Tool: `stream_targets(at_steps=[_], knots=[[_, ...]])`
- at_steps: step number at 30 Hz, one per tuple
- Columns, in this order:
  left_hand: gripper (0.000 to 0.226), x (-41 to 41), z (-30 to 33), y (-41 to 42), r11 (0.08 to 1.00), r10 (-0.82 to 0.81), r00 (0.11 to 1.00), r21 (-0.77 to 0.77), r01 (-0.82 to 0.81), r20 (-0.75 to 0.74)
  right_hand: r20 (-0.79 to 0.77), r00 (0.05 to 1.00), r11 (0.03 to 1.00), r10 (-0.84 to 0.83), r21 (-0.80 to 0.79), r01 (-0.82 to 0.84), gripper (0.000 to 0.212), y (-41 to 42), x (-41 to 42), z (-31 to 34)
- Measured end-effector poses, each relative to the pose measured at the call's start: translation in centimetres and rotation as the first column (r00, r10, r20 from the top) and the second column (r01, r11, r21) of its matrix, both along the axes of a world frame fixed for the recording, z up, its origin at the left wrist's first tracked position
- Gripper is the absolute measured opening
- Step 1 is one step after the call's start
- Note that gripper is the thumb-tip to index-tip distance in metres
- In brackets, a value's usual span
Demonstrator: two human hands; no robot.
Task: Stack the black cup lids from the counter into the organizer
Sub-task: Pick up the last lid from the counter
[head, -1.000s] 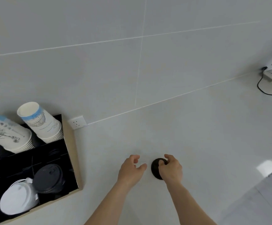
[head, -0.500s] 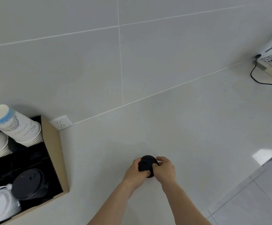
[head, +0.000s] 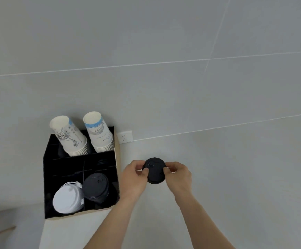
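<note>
A stack of black cup lids is held between both hands above the white counter, just right of the organizer. My left hand pinches its left rim and my right hand pinches its right rim. The black organizer with a tan outer wall stands at the left. Its front right compartment holds a stack of black lids, tilted toward me. Its front left compartment holds white lids.
Two stacks of upside-down paper cups lean out of the organizer's back compartments. A white wall socket sits just right of them, on the tiled wall. White counter stretches to the right of my hands.
My left hand has joined the right on the black lids. Both hands carried them up and left toward the organizer, and the view has turned left, bringing the organizer toward the middle.
</note>
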State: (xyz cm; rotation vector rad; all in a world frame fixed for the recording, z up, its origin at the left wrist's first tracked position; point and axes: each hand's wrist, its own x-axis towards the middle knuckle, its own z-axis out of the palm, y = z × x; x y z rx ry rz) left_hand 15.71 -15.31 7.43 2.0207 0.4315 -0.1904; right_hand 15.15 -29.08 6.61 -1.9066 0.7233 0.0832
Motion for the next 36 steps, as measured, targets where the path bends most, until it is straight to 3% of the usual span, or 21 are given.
stream_targets(at_steps=[7, 15, 22, 36], knots=[[0.020, -0.4, 1.0, 10.5, 0.982, 0.146, 0.978, 0.096, -0.161, 0.147, 0.090, 0.980, 0.984, 0.179, -0.032, -0.177, 0.017, 10.6, 1.5, 2.3], [0.020, -2.1, -0.4, 18.2, 0.962, 0.187, 0.977, 0.180, -0.203, 0.104, 0.043, 0.937, 0.935, 0.346, -0.104, -0.340, 0.015, 18.5, 0.5, 1.6], [0.024, -3.3, -2.8, 19.9, 0.960, 0.145, 0.989, 0.238, -0.146, 0.021, -0.005, 0.923, 0.904, 0.385, -0.202, -0.378, 0.018, 20.3, -0.6, 0.1], [0.029, -2.6, -4.8, 19.8, 0.977, 0.051, 0.998, 0.208, -0.045, -0.026, -0.002, 0.935, 0.908, 0.355, -0.237, -0.345, 0.026, 20.2, -0.8, -1.5]])
